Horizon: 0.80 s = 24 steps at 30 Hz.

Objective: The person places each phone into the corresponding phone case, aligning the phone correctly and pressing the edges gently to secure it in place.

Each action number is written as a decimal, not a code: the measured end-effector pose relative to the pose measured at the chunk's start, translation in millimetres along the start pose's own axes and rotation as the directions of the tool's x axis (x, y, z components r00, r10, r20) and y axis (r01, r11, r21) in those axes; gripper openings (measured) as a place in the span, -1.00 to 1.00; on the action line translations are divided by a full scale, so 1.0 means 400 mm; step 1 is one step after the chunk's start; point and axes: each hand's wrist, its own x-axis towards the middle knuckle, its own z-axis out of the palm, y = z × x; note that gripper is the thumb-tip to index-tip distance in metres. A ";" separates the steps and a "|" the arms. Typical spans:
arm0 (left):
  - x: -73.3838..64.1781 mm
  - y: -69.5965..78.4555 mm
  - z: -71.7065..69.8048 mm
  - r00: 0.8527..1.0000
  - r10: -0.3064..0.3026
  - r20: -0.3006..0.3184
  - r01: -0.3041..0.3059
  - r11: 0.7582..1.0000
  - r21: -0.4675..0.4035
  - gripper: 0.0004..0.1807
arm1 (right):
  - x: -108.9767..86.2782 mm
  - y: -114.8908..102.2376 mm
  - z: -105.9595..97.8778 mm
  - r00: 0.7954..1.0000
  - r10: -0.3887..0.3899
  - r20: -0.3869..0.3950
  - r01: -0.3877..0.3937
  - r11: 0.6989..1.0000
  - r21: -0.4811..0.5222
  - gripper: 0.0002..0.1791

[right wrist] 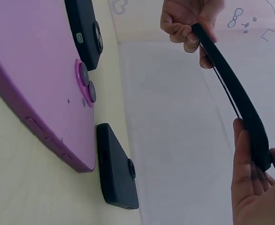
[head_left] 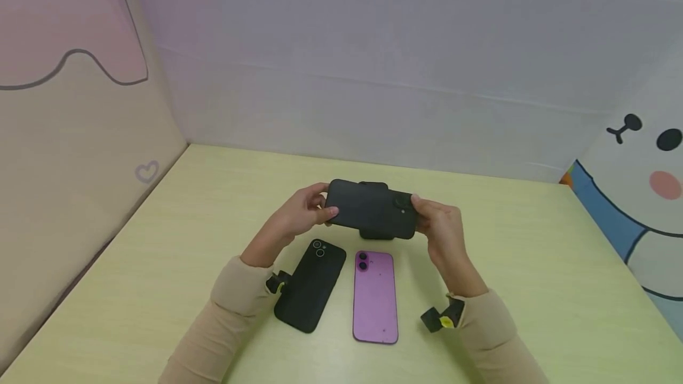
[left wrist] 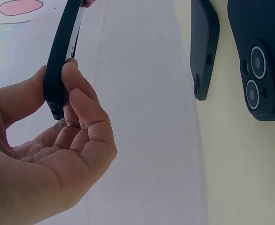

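Note:
Both hands hold a black phone sideways above the table, its back and camera corner toward the head view. My left hand pinches one short end between thumb and fingers. At the camera end, my right hand grips it the same way. The left wrist view shows this phone edge-on, with a pale strip along its far side. Behind and below it lies another black phone, mostly hidden in the head view. Nearer lie a black phone with two ringed lenses and a pink-purple phone, backs up.
The pale yellow table meets a white sheet at the back. Printed panels stand on the left and right. Small black wrist mounts hang by both cuffs, the left one overlapping the nearer black phone in the head view.

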 end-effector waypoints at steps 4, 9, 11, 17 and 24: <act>0.001 -0.003 -0.009 1.000 0.000 -0.001 0.000 1.000 0.005 -0.43 | -0.001 -0.005 -0.009 0.994 0.063 0.087 -0.068 0.996 0.053 -0.70; 0.002 -0.008 -0.020 1.000 0.007 0.021 -0.007 0.999 -0.037 -0.43 | -0.002 -0.008 -0.016 0.982 0.113 0.150 -0.125 0.989 0.076 -0.69; 0.003 -0.009 -0.023 1.000 0.007 0.024 -0.006 0.999 -0.045 -0.43 | -0.002 -0.009 -0.016 0.978 0.114 0.173 -0.129 0.989 0.077 -0.69; 0.006 -0.011 -0.028 0.997 -0.042 -0.057 0.037 0.995 -0.094 -0.48 | -0.004 -0.009 -0.013 0.959 0.077 0.274 -0.098 0.993 0.064 -0.72; 0.009 -0.014 -0.033 0.983 -0.041 -0.176 0.009 0.983 -0.181 -0.57 | -0.006 -0.011 -0.012 0.917 0.081 0.390 -0.089 0.996 0.001 -0.79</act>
